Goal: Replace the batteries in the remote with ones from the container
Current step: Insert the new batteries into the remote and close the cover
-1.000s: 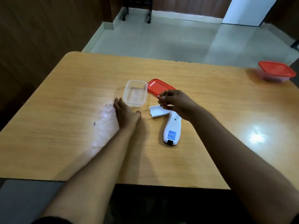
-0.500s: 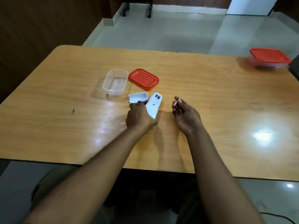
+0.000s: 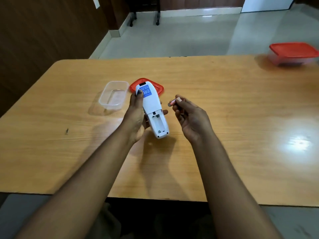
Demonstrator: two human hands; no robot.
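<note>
Big wooden table [image 3: 224, 104] takes up most of the view, with a closed red-lidded box [image 3: 293, 55] way off at the far right edge. Closer in, a clear plastic container [image 3: 113, 95] sits open on the table, and its red lid [image 3: 159, 88] lies just right of it, partly hidden behind the remote. The left hand [image 3: 136, 116] is wrapped around the white remote [image 3: 152, 109], held up off the table back side up, battery compartment uncovered. There's a blue label with white print near its far end, too small to read. The right hand [image 3: 191, 118] pinches a small battery [image 3: 172, 102] between thumb and fingertips, just beside the remote; reddish wrapper, writing unreadable.
</note>
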